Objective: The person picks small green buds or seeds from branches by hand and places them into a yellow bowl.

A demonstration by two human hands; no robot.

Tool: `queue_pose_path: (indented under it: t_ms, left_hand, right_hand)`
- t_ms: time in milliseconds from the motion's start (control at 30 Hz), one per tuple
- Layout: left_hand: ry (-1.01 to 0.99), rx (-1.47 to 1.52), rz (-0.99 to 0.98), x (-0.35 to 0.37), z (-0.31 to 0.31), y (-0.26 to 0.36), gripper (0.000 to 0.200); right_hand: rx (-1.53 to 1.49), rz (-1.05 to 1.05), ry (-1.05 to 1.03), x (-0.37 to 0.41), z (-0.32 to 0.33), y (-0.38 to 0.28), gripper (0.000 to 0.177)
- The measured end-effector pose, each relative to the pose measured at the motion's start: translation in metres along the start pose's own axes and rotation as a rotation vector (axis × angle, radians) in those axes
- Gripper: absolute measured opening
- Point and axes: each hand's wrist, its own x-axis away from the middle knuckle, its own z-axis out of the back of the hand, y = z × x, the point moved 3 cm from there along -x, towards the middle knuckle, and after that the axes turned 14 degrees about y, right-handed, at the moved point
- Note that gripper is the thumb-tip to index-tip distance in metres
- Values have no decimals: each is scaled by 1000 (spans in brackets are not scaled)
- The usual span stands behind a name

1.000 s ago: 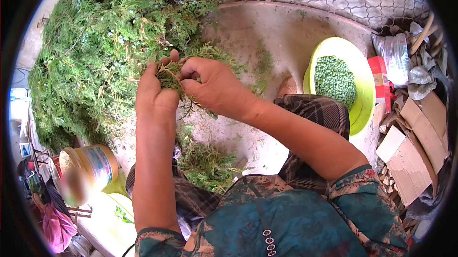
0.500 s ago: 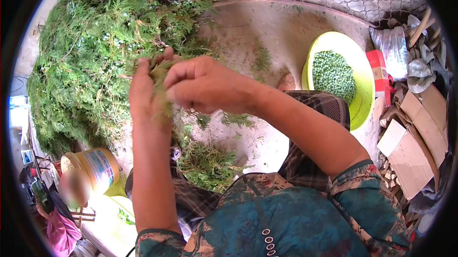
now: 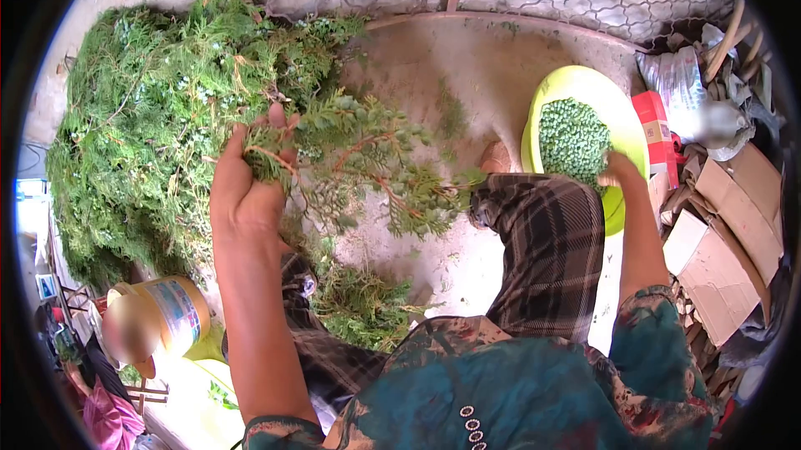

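Grips leafy sprig (image 3: pixel 375 168) by its stem in left hand (image 3: pixel 246 191), fingers (image 3: pixel 277 123) closed round it, just before the big green pile (image 3: pixel 142 116), foliage spread over the concrete floor (image 3: pixel 434 74). Holds right hand (image 3: pixel 619 173) at rim of yellow-green basin (image 3: pixel 584 81) of green berries (image 3: pixel 571 137) (fingers bunched; cannot tell whether closed on anything).

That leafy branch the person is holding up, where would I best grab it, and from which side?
Probably at its woody stem end, where the left hand grips it. The branch fans out from there toward the right into soft, loose leaves that would likely bend or tear. So come from the stem side, at the left of the picture, closing fingers around the stem.
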Motion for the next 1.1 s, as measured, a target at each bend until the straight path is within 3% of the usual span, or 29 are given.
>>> queue_pose_path:
  t_ms: [33,100,133,167,200,233,267,300,333,400,433,500,533,600,633,667,700,733,767,800,833,867,900,967,1000,1033,1100]
  left_hand:
    - [-6,1,-3,-3,0,0,28]
    - [-66,-36,-23,-4,2,-3,26]
    - [-69,-51,-19,-3,0,-6,26]
    - [-58,-75,-19,-1,-2,-8,25]
    - [-50,-91,-24,1,-5,-10,24]
    - [-59,-95,-24,2,-7,-10,24]
    - [-77,-95,-11,4,-8,-12,22]
    - [-95,-93,3,7,-11,-14,21]
    - [-25,-51,-74,10,-16,-16,18]
    - [-65,-38,-76,11,-16,-17,18]
    - [-95,-33,-81,12,-16,-16,18]
    - [-95,-61,-81,12,-13,-14,20]
    - [-96,-90,-80,11,-12,-14,23]
    - [-109,-191,-92,17,-13,-11,29]
    - [-124,-296,-102,21,-14,-10,35]
    - [-132,-289,-101,23,-14,-9,35]
    - [-137,-410,-210,26,-14,-5,47]
    - [-141,-533,-321,27,-15,-4,60]
    - [-147,-530,-321,27,-15,-7,60]
    - [16,-698,-755,32,-15,-1,73]
    - [192,-850,-1192,43,-19,3,87]
    - [218,-939,-1436,54,-25,2,106]
    - [217,-938,-1438,60,-28,2,106]
    - [245,-1024,-1978,83,-36,-4,97]
    - [119,-812,-2074,92,-37,-9,81]
    - [109,-809,-2073,99,-36,-9,81]
    - [-167,-887,-2244,118,-34,-13,63]
  right_hand:
    - [-26,-90,-520,14,53,-39,23]
    - [-242,-213,-48,-11,53,-51,21]
    - [-459,-295,-56,-29,117,-96,23]
    - [-910,-402,11,-34,175,-145,24]
    - [-1171,-356,-52,-47,198,-178,26]
    - [-1420,-75,56,-53,229,-220,25]
    - [-1377,47,80,-56,250,-255,27]
    - [-1152,199,52,-52,286,-292,21]
    - [-1277,437,286,-46,290,-318,24]
    - [-1111,653,534,-40,300,-364,26]
    - [-1110,656,536,-38,298,-377,26]
    - [-1176,665,112,-36,286,-397,25]
    - [-1175,666,113,-34,288,-396,25]
    - [-1427,470,-165,-35,289,-392,21]
    - [-1420,474,-165,-35,288,-392,21]
    - [-1495,419,-310,-36,285,-391,20]
    - [-1565,359,-455,-38,283,-390,20]
    - [-1557,360,-448,-39,284,-387,20]
    - [-1598,260,-598,-37,282,-387,20]
    - [-1635,155,-751,-35,279,-388,20]
    - [-1636,155,-749,-35,280,-388,20]
    - [-1661,87,-795,-34,278,-389,21]
    - [-1685,18,-841,-34,276,-390,21]
    - [-1706,-25,-845,-37,267,-394,22]
    - [-1726,-68,-851,-39,264,-394,22]
    - [-1727,-75,-845,-41,264,-393,22]
    - [-1661,-97,-798,-43,264,-390,23]
